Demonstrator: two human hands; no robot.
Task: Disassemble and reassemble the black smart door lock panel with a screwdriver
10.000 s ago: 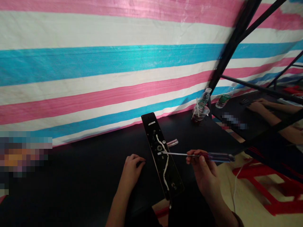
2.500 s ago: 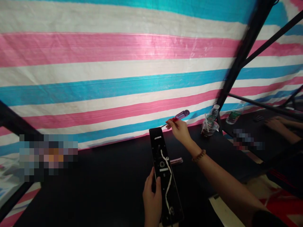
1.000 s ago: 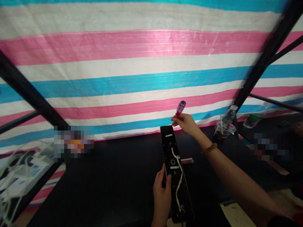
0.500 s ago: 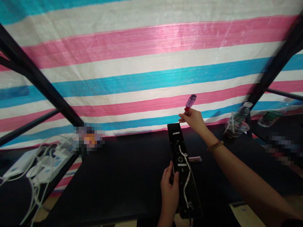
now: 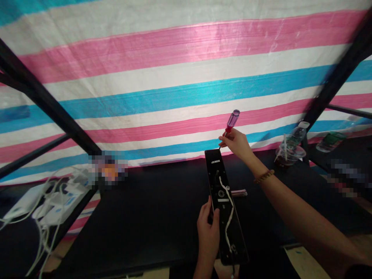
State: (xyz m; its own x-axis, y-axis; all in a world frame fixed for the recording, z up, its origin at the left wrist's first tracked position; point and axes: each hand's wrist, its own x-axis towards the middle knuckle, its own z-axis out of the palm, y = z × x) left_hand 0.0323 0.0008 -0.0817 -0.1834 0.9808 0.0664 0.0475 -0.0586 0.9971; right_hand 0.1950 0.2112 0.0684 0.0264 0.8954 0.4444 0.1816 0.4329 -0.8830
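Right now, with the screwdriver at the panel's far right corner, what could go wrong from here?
The screwdriver, held upright-ish in the right hand, could slip off, since its tip sits right by the corner.
The black panel might pivot, as the left hand holds only its left edge.
The cup shares the table; a wide swing of the right arm might tip it.

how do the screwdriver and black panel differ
The screwdriver is slim, purple and red; the black panel is larger, flat and dark, with a white cord along it. The screwdriver tilts handle-up in the right hand; the black panel lies broad face up, the left hand at its edge. Both are longer than wide.
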